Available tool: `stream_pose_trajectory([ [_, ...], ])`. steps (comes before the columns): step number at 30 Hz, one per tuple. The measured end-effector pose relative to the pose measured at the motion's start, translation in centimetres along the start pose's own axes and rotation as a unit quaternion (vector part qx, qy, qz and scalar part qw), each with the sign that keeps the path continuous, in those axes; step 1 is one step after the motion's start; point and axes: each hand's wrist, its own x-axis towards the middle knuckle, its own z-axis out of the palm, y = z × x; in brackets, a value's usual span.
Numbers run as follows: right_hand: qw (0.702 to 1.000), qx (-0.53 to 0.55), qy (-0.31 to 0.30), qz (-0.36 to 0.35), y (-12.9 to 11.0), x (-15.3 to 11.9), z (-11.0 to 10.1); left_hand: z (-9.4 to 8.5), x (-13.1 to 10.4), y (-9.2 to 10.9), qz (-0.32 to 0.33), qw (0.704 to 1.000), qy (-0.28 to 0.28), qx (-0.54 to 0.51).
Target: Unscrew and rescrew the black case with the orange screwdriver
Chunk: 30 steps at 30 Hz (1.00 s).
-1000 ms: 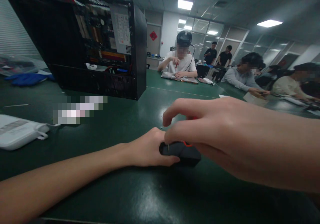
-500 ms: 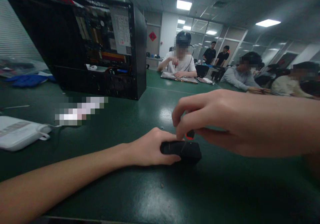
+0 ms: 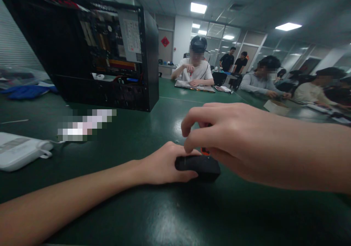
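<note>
My left hand lies on the table with thumb and fingers closed around a black box-shaped part, pressing it against the tabletop. Above that part, my right hand is bent downward with its fingers curled together. Between them is what looks like a screwdriver; only a bit of its black and red handle shows. My fingers and palm hide the rest, and I cannot see whether its tip touches the black part.
An open black computer case stands at the back left. To the left lie a white power bank with a cord, and blue gloves. Across the green table, a person in white works on a flat panel; others sit at right.
My right hand has shifted slightly left and its wrist sits lower; less of the screwdriver handle shows. The left hand keeps its hold on the black part. The view has turned a little.
</note>
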Motion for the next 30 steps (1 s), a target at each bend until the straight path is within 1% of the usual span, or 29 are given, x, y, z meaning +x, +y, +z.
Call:
stream_pose_trajectory([
  [3,1.0,0.007,-0.022,-0.011,-0.5,-0.1,-0.4,0.1,-0.1,-0.3,-0.002,1.0,-0.005,0.001],
  [4,0.999,0.001,-0.03,-0.011,-0.7,0.0,-0.4,0.1,-0.1,-0.3,-0.002,1.0,-0.003,0.002],
  [6,0.999,-0.037,-0.027,-0.004,-0.8,0.2,-0.1,0.2,-0.1,-0.4,-0.004,1.0,0.003,-0.001],
  [9,0.991,-0.125,-0.026,0.045,-0.6,0.6,0.5,0.2,0.0,-0.2,-0.008,1.0,-0.004,-0.011],
  [11,0.987,-0.137,-0.029,0.073,-0.1,0.6,0.8,0.1,0.0,0.1,-0.015,0.999,-0.019,-0.023],
  [13,0.992,-0.105,-0.013,0.067,0.3,0.2,0.8,0.1,0.1,0.2,-0.017,0.999,-0.025,-0.029],
  [15,0.997,-0.073,0.007,0.036,0.3,-0.5,0.5,0.1,0.1,0.2,-0.011,0.999,-0.019,-0.026],
  [18,0.998,-0.067,0.003,-0.001,-0.4,-1.5,0.2,0.2,0.1,0.0,0.0,1.0,-0.004,-0.018],
  [21,0.992,-0.126,0.009,0.014,-1.4,-1.6,0.4,0.4,0.1,-0.1,0.01,1.0,0.002,-0.027],
  [25,0.972,-0.23,-0.005,0.044,-2.0,-1.1,1.3,0.4,0.1,-0.2,0.01,1.0,-0.002,-0.024],
  [28,0.97,-0.234,-0.005,0.069,-1.8,-0.9,1.5,0.4,0.0,-0.3,0.01,1.0,-0.002,-0.015],
  [30,0.976,-0.209,0.005,0.066,-1.7,-1.0,1.3,0.4,0.1,-0.3,0.012,1.0,0.002,-0.012],
])
